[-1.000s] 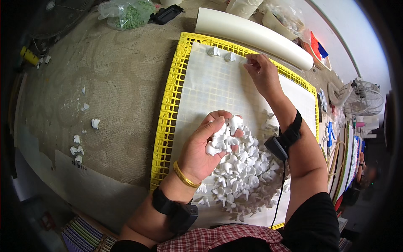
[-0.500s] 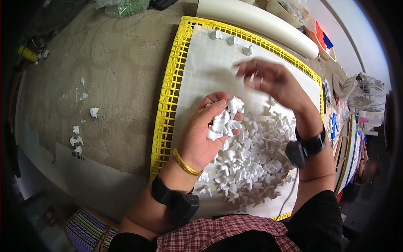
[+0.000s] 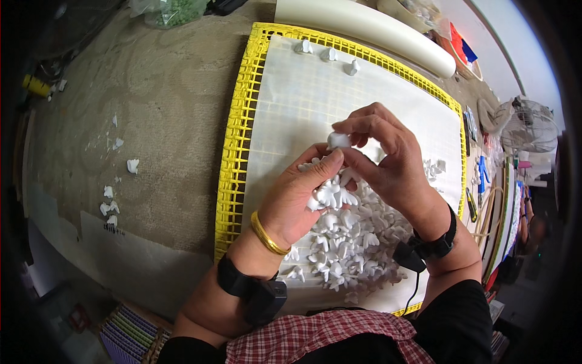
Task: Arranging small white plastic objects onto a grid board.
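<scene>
At frame left, loose white pieces [image 3: 132, 166] lie on the counter [image 3: 170, 121]. Mid-frame: yellow grid tray [image 3: 234, 164]; left hand [image 3: 290, 197], curled around a clutch of petalled pieces [image 3: 330, 194]; lower centre, white heap [image 3: 357, 246]; right hand [image 3: 391, 158], pinching a single piece [image 3: 337, 141].

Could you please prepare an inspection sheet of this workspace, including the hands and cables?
Surface: yellow grid tray lined with a white sheet, on a grey-brown worktop.
Job's things: three white flower-shaped pieces along the far edge; loose pile nearer the person.
Clutter: stray white bits left of the tray.
Hands: left hand holds several pieces; right hand's fingertips at one piece, grip unclear.
Cables: black cable from the right wrist device.
Surroundings: white roll beyond the tray; fan at right.
</scene>
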### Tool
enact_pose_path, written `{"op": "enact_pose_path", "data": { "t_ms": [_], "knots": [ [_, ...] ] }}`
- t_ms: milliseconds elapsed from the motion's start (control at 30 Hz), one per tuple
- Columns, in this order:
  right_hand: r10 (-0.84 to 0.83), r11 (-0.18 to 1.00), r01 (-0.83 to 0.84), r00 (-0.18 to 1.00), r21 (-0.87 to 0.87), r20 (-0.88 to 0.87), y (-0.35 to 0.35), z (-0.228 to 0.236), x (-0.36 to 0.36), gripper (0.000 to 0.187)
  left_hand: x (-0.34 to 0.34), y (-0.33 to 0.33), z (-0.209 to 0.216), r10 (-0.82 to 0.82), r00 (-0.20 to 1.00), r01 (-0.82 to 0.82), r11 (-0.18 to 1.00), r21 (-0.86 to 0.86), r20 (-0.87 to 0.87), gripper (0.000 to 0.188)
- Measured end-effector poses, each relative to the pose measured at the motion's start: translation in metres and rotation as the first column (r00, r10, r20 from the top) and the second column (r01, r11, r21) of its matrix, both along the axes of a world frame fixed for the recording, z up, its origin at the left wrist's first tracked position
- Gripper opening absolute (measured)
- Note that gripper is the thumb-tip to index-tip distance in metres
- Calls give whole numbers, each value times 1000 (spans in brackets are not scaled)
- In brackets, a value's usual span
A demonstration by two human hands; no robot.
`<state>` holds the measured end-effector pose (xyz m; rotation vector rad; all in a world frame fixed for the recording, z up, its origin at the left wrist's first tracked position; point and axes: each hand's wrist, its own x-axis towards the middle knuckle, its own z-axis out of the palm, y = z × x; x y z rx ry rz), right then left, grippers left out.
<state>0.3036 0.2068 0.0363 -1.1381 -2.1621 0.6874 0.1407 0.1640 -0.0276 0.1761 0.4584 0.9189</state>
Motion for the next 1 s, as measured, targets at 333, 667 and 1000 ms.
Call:
{"op": "enact_pose_path", "data": {
  "t_ms": [333,667,1000],
  "knots": [
    [178,944,-185,983,-274,-48,3,17,16,32,1,1,8,-80,997,80,995,-51,13,28],
    [-345,938,344,939,-49,-10,92,-38,73,29,0,2,4,-82,995,78,995,67,63,30],
    [-394,918,374,898,130,197,122,-63,76,28,-4,2,6,0,999,0,1000,-2,35,37]
  ]
}}
